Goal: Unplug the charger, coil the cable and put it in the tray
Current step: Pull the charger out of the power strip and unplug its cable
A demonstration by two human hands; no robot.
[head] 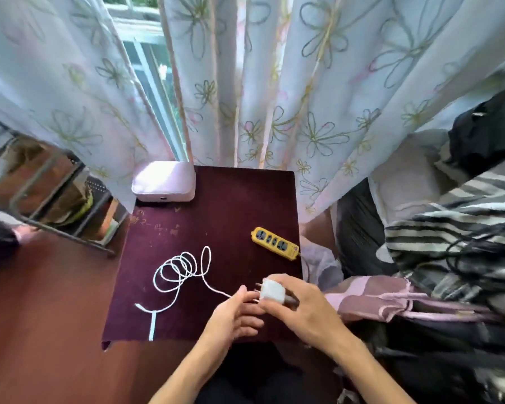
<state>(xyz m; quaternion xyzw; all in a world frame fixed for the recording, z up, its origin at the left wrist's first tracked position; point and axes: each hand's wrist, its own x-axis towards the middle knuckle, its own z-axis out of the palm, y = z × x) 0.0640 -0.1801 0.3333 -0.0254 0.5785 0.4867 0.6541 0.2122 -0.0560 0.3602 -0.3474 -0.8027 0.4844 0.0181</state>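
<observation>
So the small white plastic charger block [272, 290] is off the yellow 3-socket power strip [275, 243] and sits in the right hand [303, 307], fingers wrapped around its body, metal prongs pointing left. The left hand [236, 314] is right beside it, fingertips up by the prongs where the thin white cable [178, 270] comes in; can't tell if it's actually pinching the cable or just touching. The cable lies in loose, messy loops on the dark maroon tabletop [225, 205], its far end straight near the front edge. The pale pink rounded tray [164, 181] sits at the back left corner, under the flowered curtain [289, 83].
</observation>
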